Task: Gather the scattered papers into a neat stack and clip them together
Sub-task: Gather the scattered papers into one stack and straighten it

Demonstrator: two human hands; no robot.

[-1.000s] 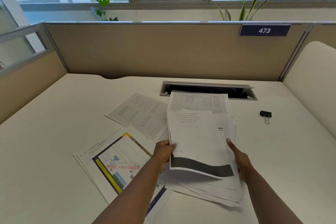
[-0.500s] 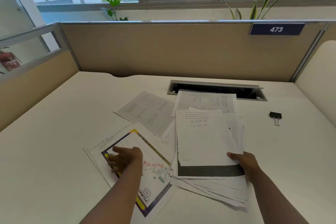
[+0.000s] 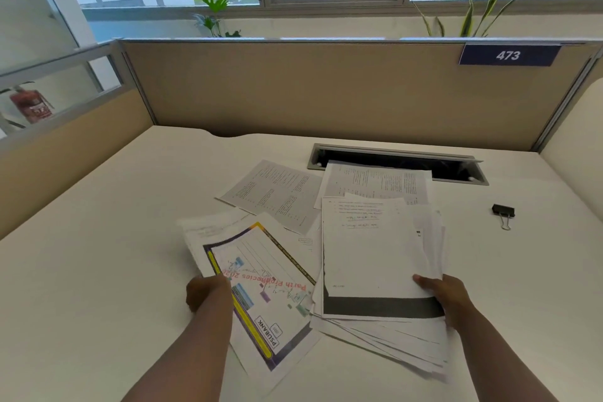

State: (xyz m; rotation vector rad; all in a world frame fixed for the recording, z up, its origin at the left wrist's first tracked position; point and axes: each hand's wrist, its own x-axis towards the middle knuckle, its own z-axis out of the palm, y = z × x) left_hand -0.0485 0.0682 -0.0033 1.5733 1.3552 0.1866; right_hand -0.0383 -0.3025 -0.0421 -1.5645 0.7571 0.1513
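My right hand (image 3: 448, 295) grips the right edge of a loose stack of white papers (image 3: 375, 258), whose top sheet has a dark band along its near edge. My left hand (image 3: 207, 292) pinches the left edge of the colourful printed sheets (image 3: 261, 284), which are lifted slightly off the white desk (image 3: 98, 271). Two printed text sheets lie flat farther back, one (image 3: 277, 194) to the left and one (image 3: 375, 183) behind the stack. A black binder clip (image 3: 503, 213) lies by itself on the desk to the right.
A cable slot (image 3: 398, 161) with a grey frame is set into the desk behind the papers. Beige partition walls (image 3: 326, 91) close off the back and both sides. Plants stand on the window sill beyond.
My left hand left the stack, went to the colourful sheets on the left and now grips their edge, lifting them. My right hand keeps holding the stack.
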